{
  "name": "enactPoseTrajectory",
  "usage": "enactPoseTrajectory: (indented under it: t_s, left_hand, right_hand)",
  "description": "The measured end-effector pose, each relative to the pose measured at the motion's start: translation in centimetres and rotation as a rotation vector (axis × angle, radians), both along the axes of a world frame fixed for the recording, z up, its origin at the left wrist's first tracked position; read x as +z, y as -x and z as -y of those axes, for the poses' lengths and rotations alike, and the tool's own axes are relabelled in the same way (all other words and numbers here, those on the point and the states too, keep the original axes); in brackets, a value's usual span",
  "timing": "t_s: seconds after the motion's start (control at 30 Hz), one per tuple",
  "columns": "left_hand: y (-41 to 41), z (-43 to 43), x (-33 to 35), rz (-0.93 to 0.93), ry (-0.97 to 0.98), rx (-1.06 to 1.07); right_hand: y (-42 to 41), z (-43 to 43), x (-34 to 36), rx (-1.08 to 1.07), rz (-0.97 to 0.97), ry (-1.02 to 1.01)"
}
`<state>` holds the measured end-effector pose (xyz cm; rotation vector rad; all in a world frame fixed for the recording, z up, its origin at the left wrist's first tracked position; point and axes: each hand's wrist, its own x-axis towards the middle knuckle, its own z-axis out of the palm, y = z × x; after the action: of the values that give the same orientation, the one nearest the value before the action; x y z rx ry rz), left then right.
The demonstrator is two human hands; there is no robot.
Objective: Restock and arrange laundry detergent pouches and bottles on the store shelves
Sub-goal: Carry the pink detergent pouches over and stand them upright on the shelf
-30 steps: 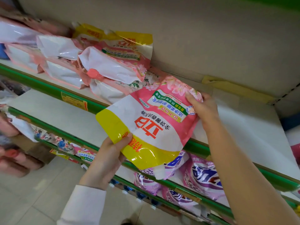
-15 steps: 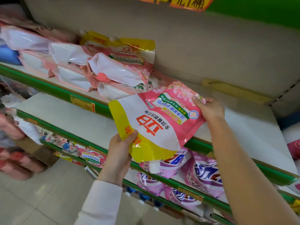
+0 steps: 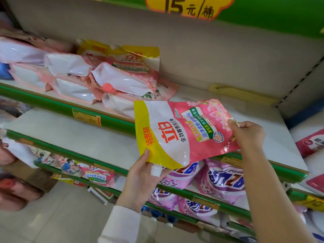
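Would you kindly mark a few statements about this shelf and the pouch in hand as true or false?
1. Both the left hand and the right hand hold the pink pouch. True.
2. The pouch's white cap points upward. False: it is at the pouch's lower end, against the left hand.
3. Some purple pouches lie below the held pouch. True.
4. The stacked pink pouches lie to the right of the held pouch. False: they lie to its left, on the upper shelf.
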<state>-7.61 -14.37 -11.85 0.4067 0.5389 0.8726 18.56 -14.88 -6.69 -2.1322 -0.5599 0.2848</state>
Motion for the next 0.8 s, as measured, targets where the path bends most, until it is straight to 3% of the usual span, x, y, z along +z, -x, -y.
enactPoseTrajectory:
  t_s: [0.37, 0.7, 0.8]
  left_hand:
    - [-4.5, -1.6, 3.2, 0.279, -0.103, 0.113]
    - [-9.8, -3.7, 3.3, -0.329, -0.243, 0.202]
    - [-10.6, -4.5, 2.9, -0.379, -0.171, 0.291]
  right_hand:
    - [-0.5, 3.0, -0.2, -0.082, -0.067, 0.020]
    - [0.3, 3.7, 0.8, 0.014, -0.063, 0.028]
    - [-0.6, 3.6, 1.1, 0.072, -0.089, 0.046]
